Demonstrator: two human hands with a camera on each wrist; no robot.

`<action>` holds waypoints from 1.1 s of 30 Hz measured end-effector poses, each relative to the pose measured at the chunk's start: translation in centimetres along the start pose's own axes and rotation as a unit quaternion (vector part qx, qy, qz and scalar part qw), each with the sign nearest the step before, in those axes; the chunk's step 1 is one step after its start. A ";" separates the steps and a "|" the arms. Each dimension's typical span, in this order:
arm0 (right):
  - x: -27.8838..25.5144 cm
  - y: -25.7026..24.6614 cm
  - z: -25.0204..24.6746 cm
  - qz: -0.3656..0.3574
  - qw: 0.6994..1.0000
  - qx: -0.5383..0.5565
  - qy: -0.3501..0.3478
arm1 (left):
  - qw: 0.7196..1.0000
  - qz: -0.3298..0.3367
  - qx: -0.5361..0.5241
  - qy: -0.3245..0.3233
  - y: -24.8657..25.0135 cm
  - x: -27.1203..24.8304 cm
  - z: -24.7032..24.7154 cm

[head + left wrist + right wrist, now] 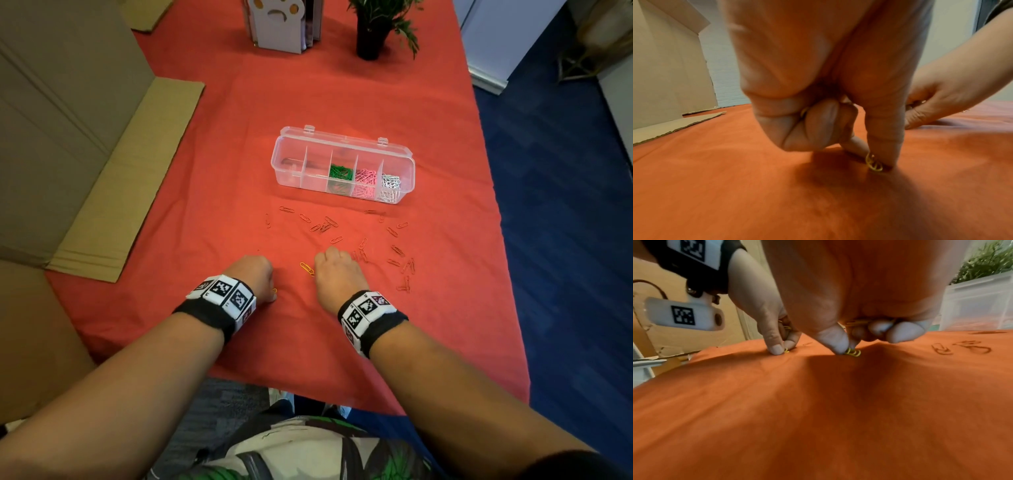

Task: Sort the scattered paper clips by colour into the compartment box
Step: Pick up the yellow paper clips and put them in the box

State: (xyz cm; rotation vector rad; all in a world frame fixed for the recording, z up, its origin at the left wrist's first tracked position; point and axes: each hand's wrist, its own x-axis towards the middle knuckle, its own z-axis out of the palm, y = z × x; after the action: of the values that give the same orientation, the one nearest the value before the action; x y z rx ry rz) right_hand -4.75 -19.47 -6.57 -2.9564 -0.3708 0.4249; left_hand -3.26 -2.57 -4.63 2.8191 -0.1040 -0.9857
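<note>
While both hands work low on the red cloth-covered desk (342,102), each pinches at a yellow wire clip. Left hand (255,274): thumb and forefinger tips press together on a small yellow paper clip (874,163) lying on the cloth; the other fingers (818,128) curl into the palm, with a glint of yellow wire tucked among them. Right hand (337,272): thumb and forefinger nip another yellow paper clip (853,352) at the cloth, and more yellow clips sit bunched under its curled fingers (900,332).

Judgement: to do this well, lift each clip by one end so the soft cloth does not ruck up with it, and keep the palm closed so the stock already gathered does not spill.

Just beyond the right hand lie the scattered red paper clips (397,251), hard to see against the cloth; these look likely to be missed. Farther off stands the clear plastic compartment box (342,164), lid open: green, pink and silver clips fill its three right compartments. An empty one seems meant for yellow.

At the far edge: a black-potted green plant (371,31) and a white paw-print card holder (277,24). Flattened brown cardboard (130,171) lies left. Nothing blocks the path to the box.
</note>
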 end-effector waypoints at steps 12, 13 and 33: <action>1.2 3.1 -3.2 0.170 0.752 0.633 -0.068 | 0.847 -0.051 -0.527 -0.042 1.3 0.3 -1.8; 1.0 3.4 -3.6 0.171 0.701 0.689 -0.067 | 0.774 -0.050 -0.627 -0.070 1.4 0.1 -2.2; 1.7 -1.7 -1.7 -0.049 0.998 0.023 -0.042 | 0.996 -0.066 0.057 0.021 1.1 0.1 -0.5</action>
State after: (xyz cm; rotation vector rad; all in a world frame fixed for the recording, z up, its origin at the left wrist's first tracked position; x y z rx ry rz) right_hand -3.02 -17.59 -5.11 -2.8673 -0.5058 0.5384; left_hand -2.89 -3.57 -4.07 2.9823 0.0337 -0.9743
